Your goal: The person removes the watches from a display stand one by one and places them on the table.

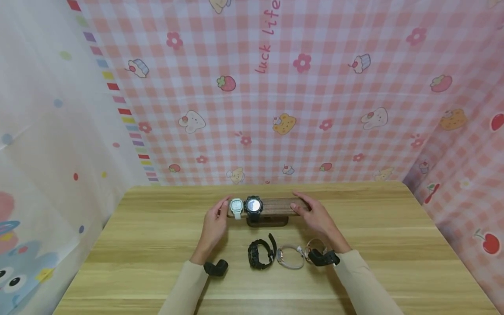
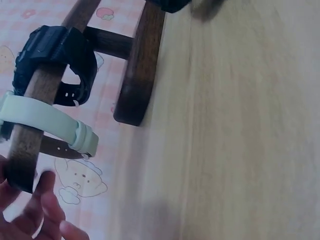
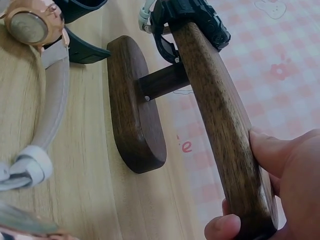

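A dark wooden watch stand point(image 1: 278, 207) stands on the table, its crossbar raised on a post above a rounded base point(image 3: 134, 105). Around the bar's left part sit a pale mint watch point(image 1: 236, 205) and, beside it, a black watch point(image 1: 253, 204). My left hand point(image 1: 215, 220) holds the bar's left end, thumb and fingers about it. At the opposite end, my right hand point(image 1: 316, 216) grips the bar between thumb and fingers. Nearer me lie another black watch point(image 1: 255, 255), a watch with a pale strap point(image 1: 292, 265), and a rose-gold-coloured one point(image 1: 316, 241), partly hidden by the right wrist's camera.
The stand is toward the back of the light wooden table point(image 1: 145, 245). Behind the table hangs a pink checked cloth point(image 1: 252, 100), with more printed cloth at both sides. Black wrist cameras point(image 1: 216, 267) sit on both wrists, the right one just over the loose watches.
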Action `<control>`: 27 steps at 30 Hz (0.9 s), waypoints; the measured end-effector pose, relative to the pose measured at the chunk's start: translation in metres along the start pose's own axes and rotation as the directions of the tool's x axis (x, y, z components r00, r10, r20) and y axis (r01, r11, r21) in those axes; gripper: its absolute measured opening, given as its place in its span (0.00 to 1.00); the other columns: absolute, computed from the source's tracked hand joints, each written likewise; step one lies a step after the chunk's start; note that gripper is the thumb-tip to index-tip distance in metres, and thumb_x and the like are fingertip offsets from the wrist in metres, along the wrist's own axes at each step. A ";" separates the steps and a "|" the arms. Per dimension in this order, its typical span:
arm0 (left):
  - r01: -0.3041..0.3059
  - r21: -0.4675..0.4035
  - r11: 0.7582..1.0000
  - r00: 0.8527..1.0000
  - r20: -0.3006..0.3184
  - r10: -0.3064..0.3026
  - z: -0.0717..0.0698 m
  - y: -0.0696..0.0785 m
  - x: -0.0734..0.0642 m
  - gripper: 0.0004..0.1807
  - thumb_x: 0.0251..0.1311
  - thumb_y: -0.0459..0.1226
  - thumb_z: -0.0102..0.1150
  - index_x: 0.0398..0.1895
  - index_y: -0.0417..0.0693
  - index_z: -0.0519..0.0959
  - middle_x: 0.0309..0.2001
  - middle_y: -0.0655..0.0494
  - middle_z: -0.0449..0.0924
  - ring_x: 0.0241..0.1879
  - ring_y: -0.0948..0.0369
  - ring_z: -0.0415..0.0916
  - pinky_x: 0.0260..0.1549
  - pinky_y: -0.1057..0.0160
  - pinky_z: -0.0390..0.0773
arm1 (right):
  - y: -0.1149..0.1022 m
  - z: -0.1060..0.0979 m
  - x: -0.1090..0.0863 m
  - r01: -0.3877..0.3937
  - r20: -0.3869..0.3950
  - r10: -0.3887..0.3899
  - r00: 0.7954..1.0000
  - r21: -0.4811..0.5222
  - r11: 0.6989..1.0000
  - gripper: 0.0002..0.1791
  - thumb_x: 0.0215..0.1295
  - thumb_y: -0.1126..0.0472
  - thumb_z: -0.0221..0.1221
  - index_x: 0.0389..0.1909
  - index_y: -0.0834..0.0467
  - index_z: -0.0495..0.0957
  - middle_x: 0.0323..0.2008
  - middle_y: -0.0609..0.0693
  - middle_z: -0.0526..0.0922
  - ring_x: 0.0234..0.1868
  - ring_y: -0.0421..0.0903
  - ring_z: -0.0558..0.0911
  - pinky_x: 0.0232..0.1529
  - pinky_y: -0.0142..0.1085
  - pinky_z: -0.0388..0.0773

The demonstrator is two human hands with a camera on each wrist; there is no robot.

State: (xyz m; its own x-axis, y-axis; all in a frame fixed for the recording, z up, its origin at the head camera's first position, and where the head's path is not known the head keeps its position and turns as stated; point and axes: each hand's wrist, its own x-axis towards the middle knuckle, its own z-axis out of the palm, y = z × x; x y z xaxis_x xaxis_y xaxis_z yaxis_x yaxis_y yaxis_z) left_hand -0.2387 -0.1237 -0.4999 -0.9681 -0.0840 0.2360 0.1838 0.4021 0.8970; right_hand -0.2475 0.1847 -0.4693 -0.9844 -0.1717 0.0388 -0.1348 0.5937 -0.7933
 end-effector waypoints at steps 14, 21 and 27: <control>-0.081 0.035 0.996 0.995 -0.058 0.083 -0.004 0.021 -0.004 0.19 0.70 0.42 0.57 0.60 0.44 0.78 0.44 0.48 0.72 0.42 0.55 0.63 0.40 0.57 0.66 | -0.001 -0.003 0.000 -0.020 0.005 0.020 1.000 0.014 1.000 0.30 0.73 0.47 0.56 0.72 0.53 0.66 0.71 0.63 0.65 0.71 0.65 0.62 0.68 0.62 0.56; -0.103 0.090 0.991 0.994 0.055 0.099 -0.002 0.023 -0.006 0.24 0.65 0.42 0.64 0.62 0.43 0.77 0.42 0.49 0.68 0.47 0.54 0.62 0.48 0.53 0.65 | -0.002 -0.002 0.000 -0.008 0.002 0.008 1.000 0.022 1.000 0.30 0.73 0.48 0.56 0.72 0.53 0.67 0.71 0.61 0.65 0.71 0.64 0.62 0.69 0.60 0.56; -0.128 0.141 0.982 0.989 0.092 0.115 -0.001 0.023 -0.007 0.31 0.60 0.45 0.68 0.65 0.43 0.74 0.43 0.50 0.69 0.48 0.55 0.62 0.47 0.56 0.65 | -0.001 -0.002 0.000 -0.009 0.005 0.009 1.000 0.019 1.000 0.30 0.73 0.48 0.56 0.72 0.54 0.67 0.71 0.61 0.65 0.71 0.64 0.62 0.68 0.61 0.57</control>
State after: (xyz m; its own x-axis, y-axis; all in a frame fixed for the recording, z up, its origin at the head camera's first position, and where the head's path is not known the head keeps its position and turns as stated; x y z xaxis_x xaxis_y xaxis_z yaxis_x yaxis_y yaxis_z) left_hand -0.2281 -0.1146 -0.4810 -0.9520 0.0473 0.3024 0.2800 0.5336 0.7980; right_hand -0.2474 0.1853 -0.4676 -0.9849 -0.1708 0.0285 -0.1239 0.5803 -0.8049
